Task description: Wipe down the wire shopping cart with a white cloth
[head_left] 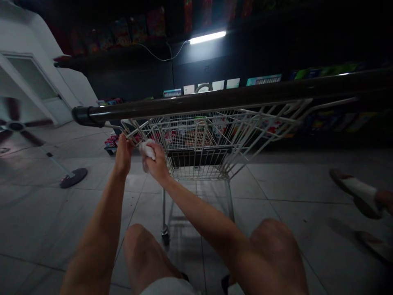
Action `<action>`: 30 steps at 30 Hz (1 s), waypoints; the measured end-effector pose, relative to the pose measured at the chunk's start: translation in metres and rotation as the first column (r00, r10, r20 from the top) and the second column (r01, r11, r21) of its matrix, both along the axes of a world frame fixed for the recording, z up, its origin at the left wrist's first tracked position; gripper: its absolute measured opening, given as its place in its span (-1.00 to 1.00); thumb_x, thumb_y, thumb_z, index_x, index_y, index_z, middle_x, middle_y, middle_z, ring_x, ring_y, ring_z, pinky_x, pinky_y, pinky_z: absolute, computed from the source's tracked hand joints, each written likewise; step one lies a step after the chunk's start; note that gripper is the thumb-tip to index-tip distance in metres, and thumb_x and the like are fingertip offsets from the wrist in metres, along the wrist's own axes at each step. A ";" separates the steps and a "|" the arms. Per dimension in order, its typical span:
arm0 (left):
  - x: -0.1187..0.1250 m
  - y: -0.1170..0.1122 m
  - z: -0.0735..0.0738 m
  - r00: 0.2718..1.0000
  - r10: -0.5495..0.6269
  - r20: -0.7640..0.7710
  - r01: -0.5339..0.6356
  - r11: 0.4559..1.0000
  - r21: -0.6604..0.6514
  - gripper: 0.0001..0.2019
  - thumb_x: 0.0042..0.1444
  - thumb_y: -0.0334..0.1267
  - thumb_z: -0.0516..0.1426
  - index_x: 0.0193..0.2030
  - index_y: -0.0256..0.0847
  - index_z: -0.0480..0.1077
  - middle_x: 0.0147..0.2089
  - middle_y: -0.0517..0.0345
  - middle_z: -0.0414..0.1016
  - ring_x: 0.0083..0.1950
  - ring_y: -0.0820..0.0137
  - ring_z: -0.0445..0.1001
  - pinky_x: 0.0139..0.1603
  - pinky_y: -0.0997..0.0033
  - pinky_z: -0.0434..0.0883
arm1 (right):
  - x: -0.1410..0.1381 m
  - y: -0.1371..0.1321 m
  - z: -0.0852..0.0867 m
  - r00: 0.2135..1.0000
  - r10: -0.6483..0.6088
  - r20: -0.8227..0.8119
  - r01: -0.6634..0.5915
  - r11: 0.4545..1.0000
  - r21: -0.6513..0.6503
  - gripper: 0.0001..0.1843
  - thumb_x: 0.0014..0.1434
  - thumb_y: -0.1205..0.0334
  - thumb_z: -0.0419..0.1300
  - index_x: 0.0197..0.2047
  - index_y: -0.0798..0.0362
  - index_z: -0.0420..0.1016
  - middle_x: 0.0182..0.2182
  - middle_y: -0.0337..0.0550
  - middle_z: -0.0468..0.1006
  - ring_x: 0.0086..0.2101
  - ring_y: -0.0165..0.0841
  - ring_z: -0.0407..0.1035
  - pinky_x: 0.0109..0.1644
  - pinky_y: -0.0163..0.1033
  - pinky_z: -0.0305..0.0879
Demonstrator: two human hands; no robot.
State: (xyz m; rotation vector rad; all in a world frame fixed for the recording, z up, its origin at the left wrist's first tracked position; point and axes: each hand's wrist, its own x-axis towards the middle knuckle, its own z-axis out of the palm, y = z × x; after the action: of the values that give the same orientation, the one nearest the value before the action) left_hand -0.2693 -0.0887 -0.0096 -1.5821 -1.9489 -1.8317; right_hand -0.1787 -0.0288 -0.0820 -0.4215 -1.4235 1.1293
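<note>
— From the head view, what have the hands got hold of?

— The left hand point(123, 153) is curled shut around a wire at the near left corner of the shopping cart point(260, 131), just under the dark handle bar point(233, 97). The right hand point(158, 164) is closed on a bunched white cloth point(147, 149).

— And where does the cloth sit?

— It sticks out of the top of the right fist, pressed against the cart's wires and just beside the left hand's fingers. The two hands are almost touching. Both bare knees show low in the view.

— Anything else around?

— A floor fan point(73, 177) stands on the tiles well off to the left. Another person's sandalled foot point(357, 191) is at the right edge. A strip light point(207, 37) glows above dim shelves beyond the cart. What lies in the basket is too dark to tell.
</note>
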 end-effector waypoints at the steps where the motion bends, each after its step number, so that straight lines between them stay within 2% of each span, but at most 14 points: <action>1: 0.001 0.001 0.002 0.995 -0.063 0.075 0.063 0.998 -0.002 -0.21 0.20 0.39 -0.38 0.06 -0.14 0.36 -0.14 -0.03 0.58 -0.08 0.28 0.56 -0.12 0.31 0.46 | -0.001 0.001 0.018 0.995 -0.088 0.041 0.078 0.976 0.206 -0.55 0.08 0.44 0.14 0.05 -0.06 0.39 0.06 -0.19 0.38 0.15 -0.29 0.26 0.26 -0.06 0.30; 2: 0.002 0.001 0.004 0.984 -0.117 0.138 0.119 0.993 -0.009 -0.18 0.17 0.42 -0.37 0.04 -0.15 0.38 -0.14 -0.04 0.59 -0.06 0.26 0.56 -0.13 0.31 0.47 | -0.003 0.003 0.032 0.981 -0.178 0.077 0.136 0.914 0.382 -0.55 0.14 0.44 0.12 0.09 -0.06 0.37 0.13 -0.17 0.33 0.22 -0.27 0.18 0.33 -0.02 0.22; 3: 0.002 0.001 0.005 0.972 -0.153 0.179 0.160 0.987 -0.021 -0.16 0.14 0.45 -0.36 0.02 -0.15 0.41 -0.12 -0.04 0.59 -0.04 0.25 0.56 -0.13 0.31 0.47 | -0.005 0.005 0.042 0.961 -0.254 0.111 0.168 0.851 0.497 -0.57 0.18 0.43 0.10 0.11 -0.06 0.37 0.15 -0.17 0.30 0.24 -0.25 0.14 0.36 0.00 0.17; 5: 0.002 0.000 0.004 0.965 -0.170 0.201 0.181 0.983 -0.035 -0.17 0.13 0.46 -0.32 -0.03 -0.17 0.44 -0.09 -0.06 0.60 0.00 0.24 0.55 -0.10 0.30 0.48 | -0.011 0.009 0.044 0.916 -0.361 0.176 0.187 0.771 0.609 -0.63 0.26 0.39 0.07 0.11 -0.07 0.38 0.16 -0.16 0.29 0.21 -0.22 0.15 0.35 0.01 0.16; 6: 0.001 0.000 0.003 0.964 -0.166 0.207 0.175 0.984 -0.027 -0.19 0.13 0.45 -0.29 -0.05 -0.18 0.44 -0.08 -0.06 0.60 0.02 0.24 0.55 -0.07 0.29 0.48 | -0.014 0.010 0.037 0.895 -0.396 0.206 0.192 0.758 0.624 -0.65 0.30 0.37 0.04 0.11 -0.07 0.40 0.15 -0.14 0.30 0.19 -0.21 0.17 0.34 0.00 0.17; 8: -0.001 0.001 -0.002 0.966 -0.144 0.215 0.147 0.989 0.004 -0.27 0.16 0.41 -0.20 -0.08 -0.19 0.45 -0.07 -0.06 0.60 0.02 0.25 0.54 -0.01 0.26 0.47 | -0.021 0.012 0.012 0.862 -0.435 0.259 0.206 0.769 0.606 -0.64 0.34 0.35 0.00 0.14 -0.06 0.40 0.16 -0.09 0.31 0.15 -0.18 0.19 0.31 0.02 0.17; 12: -0.006 0.008 -0.010 0.989 -0.039 0.146 0.036 0.999 0.023 -0.50 0.19 0.22 -0.01 -0.19 -0.21 0.46 -0.13 -0.02 0.60 -0.05 0.30 0.54 0.02 0.28 0.43 | -0.021 0.011 -0.054 0.831 -0.434 0.348 0.193 0.812 0.551 -0.57 0.35 0.38 -0.06 0.22 0.00 0.36 0.15 0.03 0.34 0.15 -0.16 0.19 0.31 0.05 0.14; 15: -0.008 0.014 -0.012 0.996 0.046 0.075 -0.047 0.999 0.021 -0.62 0.21 0.06 0.01 -0.24 -0.22 0.46 -0.23 0.02 0.59 -0.15 0.34 0.53 -0.03 0.33 0.41 | -0.011 0.013 -0.102 0.807 -0.385 0.448 0.127 0.854 0.504 -0.56 0.32 0.43 -0.05 0.20 0.04 0.39 0.10 0.07 0.38 0.12 -0.19 0.23 0.31 0.02 0.17; 18: -0.003 0.014 -0.010 0.992 0.127 0.002 -0.127 0.992 0.010 -0.68 0.23 -0.04 0.00 -0.27 -0.21 0.45 -0.29 0.05 0.57 -0.22 0.35 0.51 -0.12 0.36 0.40 | -0.002 0.018 -0.137 0.782 -0.335 0.526 0.072 0.887 0.457 -0.54 0.27 0.49 -0.03 0.17 0.07 0.42 0.13 0.10 0.38 0.15 -0.20 0.24 0.32 0.02 0.18; 20: 0.002 0.012 -0.007 0.982 0.175 -0.066 -0.175 0.985 0.009 -0.73 0.22 -0.11 0.00 -0.28 -0.21 0.45 -0.29 0.04 0.56 -0.22 0.34 0.51 -0.14 0.36 0.40 | 0.000 0.023 -0.148 0.782 -0.312 0.540 0.056 0.897 0.438 -0.49 0.21 0.53 0.00 0.18 0.08 0.41 0.16 0.11 0.36 0.19 -0.18 0.21 0.35 0.04 0.15; 24: 0.012 0.007 -0.004 0.962 0.227 -0.152 -0.230 0.973 0.000 -0.80 0.20 -0.23 -0.01 -0.27 -0.19 0.43 -0.25 0.02 0.57 -0.21 0.32 0.50 -0.10 0.32 0.40 | 0.004 0.023 -0.149 0.838 -0.245 0.487 0.022 0.908 0.419 -0.43 0.08 0.56 0.07 0.16 0.09 0.42 0.17 0.10 0.35 0.24 -0.19 0.18 0.39 0.00 0.12; 26: 0.013 0.006 -0.004 0.952 0.252 -0.177 -0.258 0.966 -0.016 -0.79 0.21 -0.24 -0.02 -0.28 -0.18 0.42 -0.26 0.03 0.56 -0.22 0.32 0.49 -0.09 0.30 0.40 | 0.010 0.016 -0.151 0.867 -0.126 0.483 -0.095 0.909 0.407 -0.44 0.01 0.58 0.11 0.08 0.05 0.47 0.15 0.04 0.38 0.23 -0.23 0.21 0.38 -0.04 0.14; 28: 0.014 0.006 -0.004 0.940 0.277 -0.197 -0.287 0.958 -0.022 -0.78 0.21 -0.24 -0.03 -0.29 -0.18 0.42 -0.27 0.03 0.55 -0.22 0.31 0.48 -0.08 0.29 0.40 | 0.017 0.005 -0.159 0.880 0.123 0.458 -0.246 0.944 0.221 -0.49 -0.10 0.61 0.17 -0.08 0.01 0.54 0.05 -0.07 0.48 0.17 -0.27 0.30 0.35 -0.11 0.19; 30: 0.014 0.006 -0.004 0.935 0.291 -0.203 -0.302 0.953 -0.020 -0.78 0.21 -0.24 -0.03 -0.29 -0.19 0.42 -0.27 0.04 0.54 -0.22 0.31 0.48 -0.08 0.29 0.40 | 0.024 -0.005 -0.171 0.905 0.294 0.307 -0.279 0.956 -0.091 -0.59 -0.15 0.61 0.21 -0.24 0.02 0.55 -0.12 -0.15 0.55 0.06 -0.32 0.38 0.27 -0.17 0.27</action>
State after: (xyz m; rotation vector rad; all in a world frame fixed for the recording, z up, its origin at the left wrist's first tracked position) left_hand -0.2555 -0.0831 -0.0138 -1.3323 -2.0245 -1.4617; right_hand -0.1544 -0.0339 -0.2534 -0.4508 -1.7889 1.3781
